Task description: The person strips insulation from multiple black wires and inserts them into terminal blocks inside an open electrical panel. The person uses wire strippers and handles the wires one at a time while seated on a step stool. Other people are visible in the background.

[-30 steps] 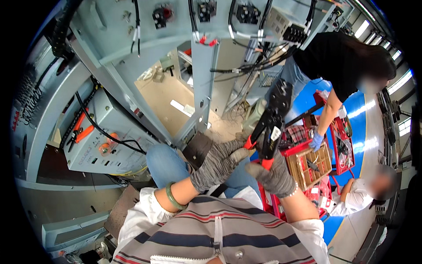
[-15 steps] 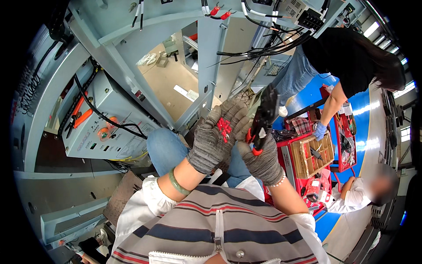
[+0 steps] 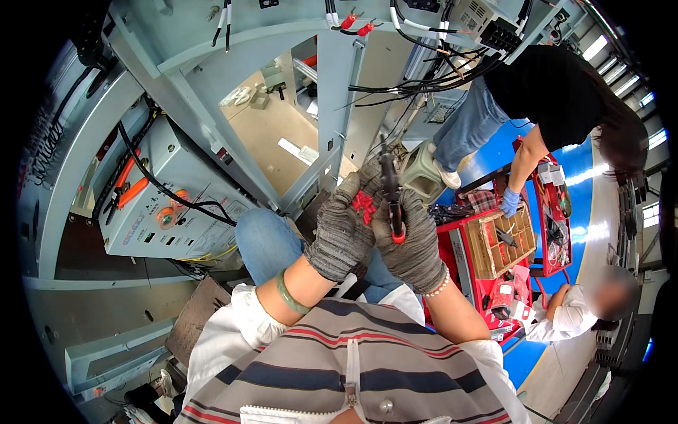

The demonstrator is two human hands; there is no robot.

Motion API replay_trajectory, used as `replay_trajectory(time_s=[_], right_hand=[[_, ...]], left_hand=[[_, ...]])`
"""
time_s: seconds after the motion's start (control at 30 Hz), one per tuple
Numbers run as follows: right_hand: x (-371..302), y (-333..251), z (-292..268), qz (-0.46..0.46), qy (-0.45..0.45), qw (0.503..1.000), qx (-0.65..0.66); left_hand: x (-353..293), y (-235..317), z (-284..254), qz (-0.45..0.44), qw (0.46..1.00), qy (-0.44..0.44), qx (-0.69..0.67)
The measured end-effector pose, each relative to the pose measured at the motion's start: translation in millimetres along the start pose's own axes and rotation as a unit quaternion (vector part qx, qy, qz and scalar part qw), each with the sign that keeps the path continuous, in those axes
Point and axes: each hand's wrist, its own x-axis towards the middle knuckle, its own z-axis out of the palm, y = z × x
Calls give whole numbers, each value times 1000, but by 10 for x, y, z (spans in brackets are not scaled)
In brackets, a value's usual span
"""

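Observation:
In a grey knitted glove, my left hand (image 3: 340, 237) is curled round a small heap of red insulated wire terminals (image 3: 364, 205), which shows in the palm. My right hand (image 3: 412, 247), gloved the same way, grips a black crimping tool (image 3: 391, 185) with red handle ends. The tool stands nearly edge-on, jaws away from me, right beside the terminals. Both hands are close together above my knees; the fingertips of the right hand are partly hidden behind the tool.
Grey cabinet frame (image 3: 332, 106) rises ahead, with loose black wires (image 3: 424, 86) hanging from it. Orange-handled pliers (image 3: 131, 191) lie on a grey box (image 3: 166, 205) at left. To the right, a co-worker reaches toward a wooden compartment box (image 3: 503, 247) on a red cart; another person sits nearby.
My right hand has turned the crimping tool edge-on and moved it left, toward the terminals. My left fingers have curled in more. The co-worker has shifted slightly, showing more of a pale green stool.

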Motion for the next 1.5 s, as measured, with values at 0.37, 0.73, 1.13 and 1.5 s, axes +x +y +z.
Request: replay_trajectory(time_s=[0.37, 0.73, 1.13, 1.5], right_hand=[[110, -81, -177, 11, 22, 999, 30], [105, -107, -180, 17, -18, 999, 30], [27, -104, -451, 48, 67, 994, -70], [-17, 17, -416, 70, 28, 997, -17]], left_hand=[[12, 11, 105, -23, 1000, 12, 1], [-60, -101, -47, -67, 997, -29, -16], [-7, -126, -114, -120, 963, 139, 198], [-41, -53, -81, -168, 948, 124, 239]])
